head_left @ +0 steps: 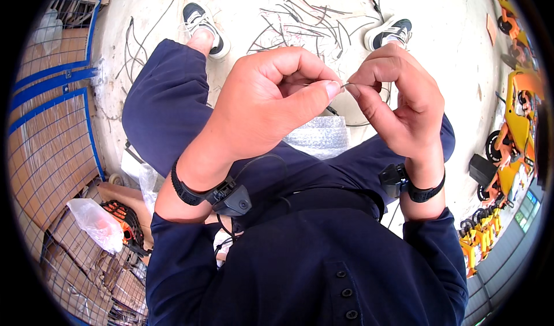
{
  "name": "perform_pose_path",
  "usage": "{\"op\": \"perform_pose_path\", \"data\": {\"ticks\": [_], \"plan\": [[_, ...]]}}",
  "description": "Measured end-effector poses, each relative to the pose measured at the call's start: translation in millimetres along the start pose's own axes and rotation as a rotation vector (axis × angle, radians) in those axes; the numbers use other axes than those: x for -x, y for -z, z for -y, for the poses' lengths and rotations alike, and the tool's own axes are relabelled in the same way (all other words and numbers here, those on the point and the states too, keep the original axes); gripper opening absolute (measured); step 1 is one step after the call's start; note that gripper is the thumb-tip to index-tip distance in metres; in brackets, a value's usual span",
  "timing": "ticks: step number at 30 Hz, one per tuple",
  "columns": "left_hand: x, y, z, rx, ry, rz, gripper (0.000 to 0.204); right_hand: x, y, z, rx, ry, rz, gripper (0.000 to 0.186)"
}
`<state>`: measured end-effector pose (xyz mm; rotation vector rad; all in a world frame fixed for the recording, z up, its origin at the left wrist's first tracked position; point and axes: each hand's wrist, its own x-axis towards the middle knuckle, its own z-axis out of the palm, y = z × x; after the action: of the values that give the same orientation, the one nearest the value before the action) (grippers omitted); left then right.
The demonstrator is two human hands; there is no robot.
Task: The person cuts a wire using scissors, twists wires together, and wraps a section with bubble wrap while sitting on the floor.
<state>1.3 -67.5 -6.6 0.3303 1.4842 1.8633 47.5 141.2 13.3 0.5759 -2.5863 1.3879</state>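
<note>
Above my lap, my left hand (271, 98) and my right hand (401, 104) meet almost fingertip to fingertip. Between them runs a short bit of thin dark wire (344, 85). My left thumb and forefinger are pinched on one side of it, and my right thumb and forefinger close on the other. Most of the wire is hidden by the fingers. Just below the hands shows a dark cable end (332, 111), over a bubble-wrapped bundle (319, 134) between my thighs; whether it joins the wire I cannot tell.
Many cut black cables (311, 23) lie scattered on the pale floor around my feet. Blue mesh cages (55, 107) holding cardboard stand at the left, near a clear plastic bag (98, 225). Yellow and orange wheeled machines (513, 135) line the right side.
</note>
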Motion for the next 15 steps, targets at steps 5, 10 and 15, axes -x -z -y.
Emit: {"op": "perform_pose_path", "data": {"ticks": [5,10,15], "plan": [[2,1,-2,-0.036,0.016,-0.001,0.01,5,-7,5,-0.188,-0.216,0.02,0.008],[2,-5,-1,0.029,0.02,-0.063,0.011,9,-14,6,-0.259,-0.293,-0.015,0.006],[4,-4,-4,-0.043,0.014,-0.094,0.012,9,-15,14,-0.296,-0.407,-0.013,0.004]]}}
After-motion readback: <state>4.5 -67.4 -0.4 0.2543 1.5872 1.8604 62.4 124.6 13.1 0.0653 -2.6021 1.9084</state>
